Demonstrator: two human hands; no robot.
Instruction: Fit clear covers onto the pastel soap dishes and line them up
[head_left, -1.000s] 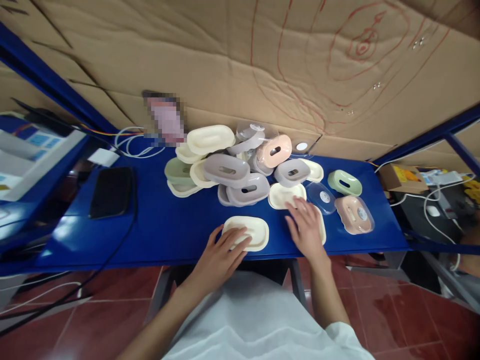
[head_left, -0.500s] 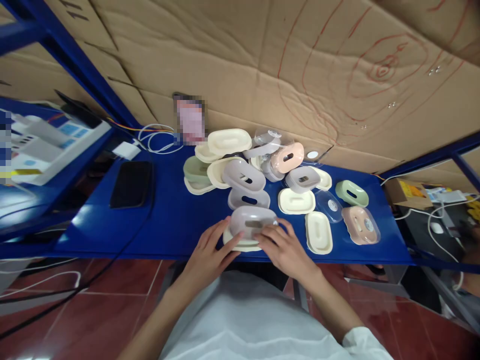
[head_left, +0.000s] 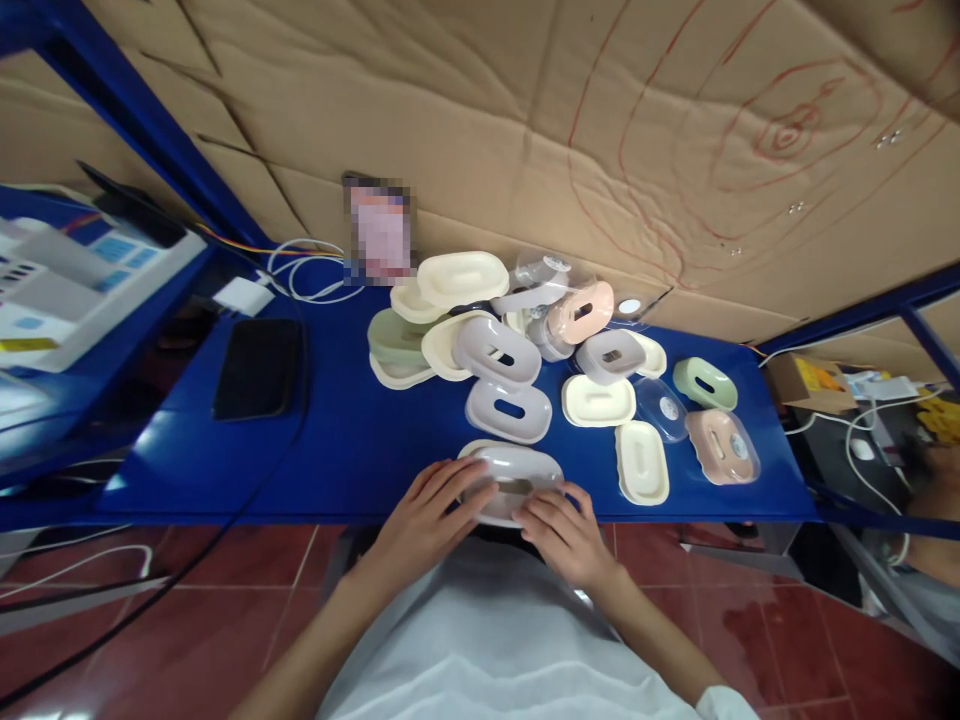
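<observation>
A grey slotted soap-dish insert sits in a cream tray at the near edge of the blue table. My left hand grips its left end with curled fingers. My right hand holds its right front edge, fingers bent over the rim. Just beyond lies another grey insert. Behind that is a heap of several cream, grey, green and pink dish parts.
A black phone lies at the table's left, with white cables and a white adapter behind it. Cream trays, a clear lid, a green insert and a pink dish lie right. A cardboard wall stands behind.
My right hand left the cream tray on the right, brought a grey insert onto the cream tray by my left hand, and both hands drew the pair to the table's near edge.
</observation>
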